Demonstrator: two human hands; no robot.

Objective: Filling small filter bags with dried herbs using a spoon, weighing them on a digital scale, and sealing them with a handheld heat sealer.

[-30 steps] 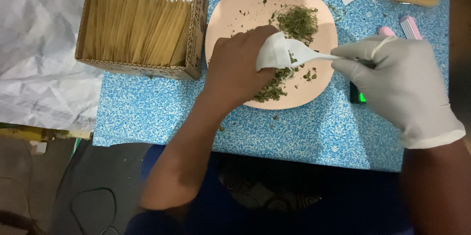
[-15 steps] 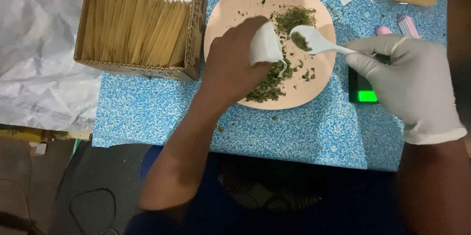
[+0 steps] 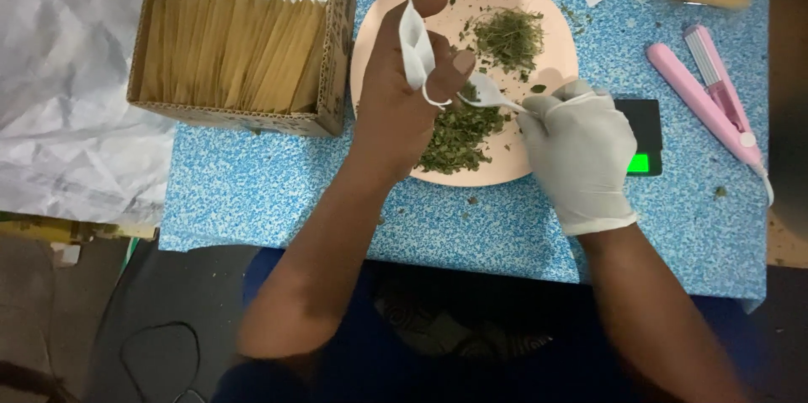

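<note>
Both hands work over the pink plate [image 3: 370, 75]. The bare left hand [image 3: 404, 100] pinches a small white paper sachet [image 3: 416, 50] between fingers and thumb, held upright with its mouth up, above the plate's left half. The gloved right hand [image 3: 581, 151] is closed around the handle of a white plastic spoon [image 3: 486, 93], whose bowl lies just beside the sachet, low over the dried green herb [image 3: 459, 138]; whether the spoon is loaded is hard to tell.

On the plate the herb lies in two heaps, one at the far side [image 3: 507, 35] and one near the front rim. Left of the plate stands a cardboard box [image 3: 332, 50] packed with upright tan envelopes [image 3: 227, 54]. Right of the plate sit a small black scale [image 3: 644, 129] and a pink heat sealer [image 3: 707, 104]. The blue speckled desk [image 3: 252, 193] shows bare surface in front of the plate, up to its near edge.
</note>
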